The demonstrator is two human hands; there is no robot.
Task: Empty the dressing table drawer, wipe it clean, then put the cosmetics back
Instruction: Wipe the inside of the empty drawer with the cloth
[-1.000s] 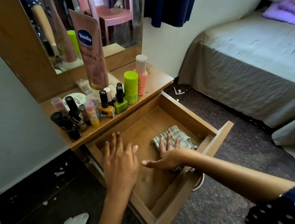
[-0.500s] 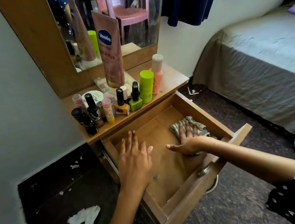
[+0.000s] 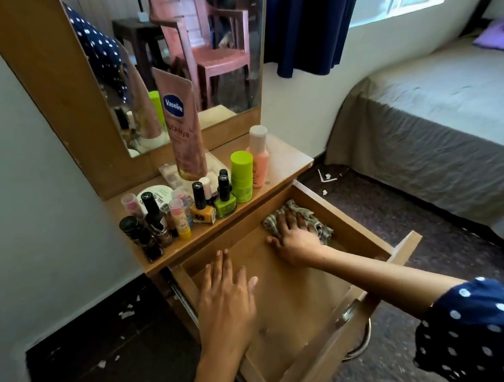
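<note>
Counter beside drawer holds cosmetics — emptying done. Right hand flat, pressing cloth at drawer's far corner; left hand flat, holding nothing. Wiping underway — restocking left.

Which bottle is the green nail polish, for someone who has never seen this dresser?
Start at the mirror and drop to the dressing table top below it. Along the front edge above the open drawer stands a row of small bottles. The green nail polish has a squat, bright green glass base with a tall black cap, between the orange polish and the taller lime green cylinder.
</note>
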